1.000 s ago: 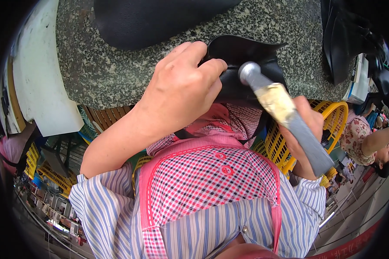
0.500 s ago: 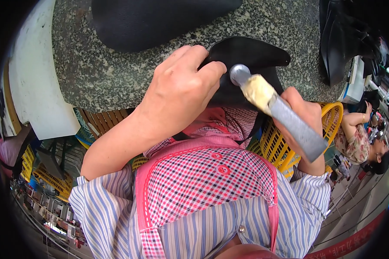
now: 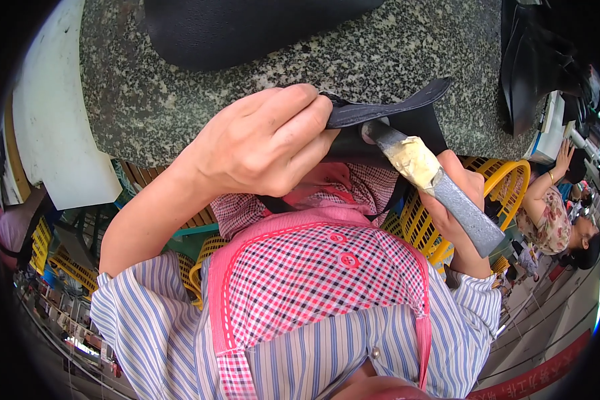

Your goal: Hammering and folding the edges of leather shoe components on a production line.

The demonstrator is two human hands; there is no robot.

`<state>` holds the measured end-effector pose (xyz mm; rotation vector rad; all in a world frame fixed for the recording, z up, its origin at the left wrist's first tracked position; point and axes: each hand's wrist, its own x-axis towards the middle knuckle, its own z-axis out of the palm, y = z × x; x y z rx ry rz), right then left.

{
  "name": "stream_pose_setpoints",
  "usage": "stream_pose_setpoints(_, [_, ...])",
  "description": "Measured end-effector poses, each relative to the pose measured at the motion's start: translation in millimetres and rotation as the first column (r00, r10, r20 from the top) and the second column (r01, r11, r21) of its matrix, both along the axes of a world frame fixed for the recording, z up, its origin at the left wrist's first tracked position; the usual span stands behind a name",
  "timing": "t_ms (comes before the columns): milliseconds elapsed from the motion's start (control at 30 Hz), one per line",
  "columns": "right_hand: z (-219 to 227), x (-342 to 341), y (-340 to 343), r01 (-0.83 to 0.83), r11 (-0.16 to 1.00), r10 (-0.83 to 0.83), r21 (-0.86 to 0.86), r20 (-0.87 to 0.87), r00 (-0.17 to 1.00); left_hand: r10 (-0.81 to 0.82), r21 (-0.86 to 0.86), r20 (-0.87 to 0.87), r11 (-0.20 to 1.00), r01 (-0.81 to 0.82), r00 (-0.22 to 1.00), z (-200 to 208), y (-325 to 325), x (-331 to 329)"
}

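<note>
My left hand is closed at the front edge of the speckled stone slab, its fingers pinching one end of a black leather piece. That piece is lifted and seen nearly edge-on, with a line of stitching along it. Beneath it, more black leather lies over the slab's edge. My right hand grips a metal hammer with yellowish wrapping round its middle; the handle is hidden by the hammer and hand. The hammer's round face sits just under the lifted piece, at the lower leather.
A larger black leather piece lies farther back on the slab. Black pieces hang at its right side. Yellow plastic baskets stand below on the right. A white board is at left. Another person sits at far right.
The upper leather piece, lying flatter before, is now raised and tilted edge-on. My left hand has moved slightly left and down with it. The hammer has shifted slightly, its round face now partly under the leather.
</note>
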<state>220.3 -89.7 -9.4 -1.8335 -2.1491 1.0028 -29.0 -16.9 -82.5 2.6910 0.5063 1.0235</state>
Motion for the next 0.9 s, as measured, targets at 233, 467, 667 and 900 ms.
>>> stream_pose_setpoints(233, [0, -4, -5, 0.035, 0.999, -0.035, 0.003, -0.03, 0.999, 0.109, -0.215, -0.048, 0.97, -0.117, 0.993, 7, 3, 6])
stream_pose_setpoints(467, [31, -13, 17, 0.095, 0.996, -0.095, 0.003, 0.073, 0.993, 0.185, -0.387, -0.212, 0.886, -0.256, 0.96, 25, 12, 16])
stream_pose_setpoints(667, [6, -2, 21, -0.065, 0.998, 0.063, 0.004, 0.225, 0.972, 0.219, -0.411, -0.196, 0.867, -0.283, 0.956, 25, 9, 20])
stream_pose_setpoints(900, [1, -7, 25, 0.007, 0.999, -0.006, 0.052, -0.014, 1.0, 0.245, -0.456, -0.152, 0.842, -0.287, 0.958, 24, 8, 14])
